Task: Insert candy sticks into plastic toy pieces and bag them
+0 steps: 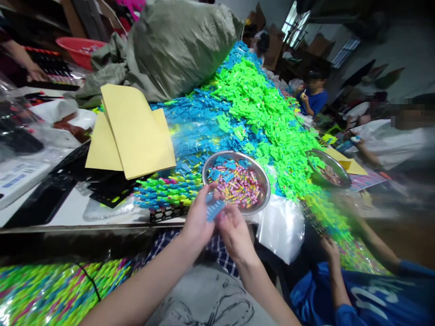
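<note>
White table (76,217): spans left to centre of frame. Surface contents: blue and green plastic pieces (265,104), heaped from centre to upper right; metal bowl (267,192), centre; yellow sheets (136,131), left of centre; clear bags (282,226), right of the bowl.

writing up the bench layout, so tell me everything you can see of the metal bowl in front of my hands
The bowl is round and open, with a shiny silvery rim, and looks like metal. It sits just beyond the hands, short of the blue and green heap. Small pink and yellow pieces fill much of it, with blue comb-like pieces lying toward its far left side. Its underside is hidden.
</note>
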Demonstrator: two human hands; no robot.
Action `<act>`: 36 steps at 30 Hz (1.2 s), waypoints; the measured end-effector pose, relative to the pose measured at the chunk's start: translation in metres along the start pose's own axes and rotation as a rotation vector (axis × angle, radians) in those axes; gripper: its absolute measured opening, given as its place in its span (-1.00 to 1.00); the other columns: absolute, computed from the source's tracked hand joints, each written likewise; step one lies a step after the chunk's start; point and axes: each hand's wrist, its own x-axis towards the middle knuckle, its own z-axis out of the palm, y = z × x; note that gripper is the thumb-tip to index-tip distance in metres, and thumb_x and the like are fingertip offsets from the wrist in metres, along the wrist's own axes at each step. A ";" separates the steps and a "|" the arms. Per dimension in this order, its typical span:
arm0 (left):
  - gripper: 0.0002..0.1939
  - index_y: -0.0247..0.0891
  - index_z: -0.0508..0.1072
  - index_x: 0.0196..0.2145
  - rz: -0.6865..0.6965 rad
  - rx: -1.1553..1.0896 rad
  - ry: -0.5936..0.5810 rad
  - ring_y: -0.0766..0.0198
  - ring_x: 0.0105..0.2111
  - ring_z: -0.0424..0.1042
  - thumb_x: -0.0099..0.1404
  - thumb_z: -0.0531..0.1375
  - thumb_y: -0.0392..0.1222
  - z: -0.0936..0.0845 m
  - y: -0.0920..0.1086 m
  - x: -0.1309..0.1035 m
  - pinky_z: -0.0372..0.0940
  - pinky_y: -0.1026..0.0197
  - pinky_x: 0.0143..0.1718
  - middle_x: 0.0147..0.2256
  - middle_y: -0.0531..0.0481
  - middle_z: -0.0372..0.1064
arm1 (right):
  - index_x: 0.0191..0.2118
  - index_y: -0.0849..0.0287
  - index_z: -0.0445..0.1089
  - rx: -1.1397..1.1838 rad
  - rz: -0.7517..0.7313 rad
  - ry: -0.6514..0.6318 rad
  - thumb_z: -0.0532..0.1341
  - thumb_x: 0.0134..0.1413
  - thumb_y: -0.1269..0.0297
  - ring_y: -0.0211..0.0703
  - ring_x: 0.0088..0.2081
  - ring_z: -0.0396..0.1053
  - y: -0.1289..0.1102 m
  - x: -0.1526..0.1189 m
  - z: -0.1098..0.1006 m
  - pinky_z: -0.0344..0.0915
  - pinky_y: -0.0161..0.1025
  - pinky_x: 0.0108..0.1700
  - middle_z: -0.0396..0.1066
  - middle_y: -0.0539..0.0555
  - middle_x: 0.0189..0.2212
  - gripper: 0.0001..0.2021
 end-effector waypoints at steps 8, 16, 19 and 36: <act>-0.80 -0.24 0.35 -0.36 -0.073 -0.071 0.013 0.44 -0.56 0.29 0.07 0.22 -0.12 0.000 -0.004 0.004 0.21 0.39 -0.57 -0.61 0.20 0.15 | -0.28 0.12 0.22 -0.298 -0.166 0.123 0.24 -0.14 0.41 -0.25 -0.23 0.28 0.000 -0.002 0.000 0.23 -0.27 -0.14 0.28 -0.02 -0.29 -0.75; -0.73 -0.29 0.39 -0.32 0.159 0.059 -0.046 0.43 -0.55 0.28 0.07 0.24 -0.06 0.012 -0.006 -0.011 0.16 0.42 -0.61 -0.62 0.17 0.14 | -0.42 0.11 0.15 -0.339 -0.384 0.089 0.19 -0.06 0.37 -0.27 -0.27 0.24 0.002 -0.005 0.002 0.23 -0.29 -0.24 0.17 -0.02 -0.32 -0.85; -0.74 -0.30 0.39 -0.33 0.108 0.029 -0.077 0.44 -0.57 0.28 0.07 0.24 -0.08 0.015 -0.006 -0.012 0.15 0.43 -0.62 -0.62 0.17 0.13 | -0.46 0.12 0.15 -0.378 -0.446 0.062 0.19 -0.04 0.38 -0.28 -0.29 0.23 -0.004 -0.007 0.003 0.23 -0.29 -0.26 0.15 -0.02 -0.34 -0.85; -0.76 -0.29 0.40 -0.35 0.249 0.153 -0.093 0.40 -0.55 0.30 0.07 0.23 -0.08 0.007 -0.008 -0.007 0.21 0.38 -0.52 -0.63 0.14 0.17 | -0.30 0.11 0.17 -0.497 -0.276 0.098 0.20 -0.06 0.35 -0.24 -0.22 0.24 -0.017 -0.005 0.009 0.22 -0.26 -0.19 0.21 -0.01 -0.29 -0.81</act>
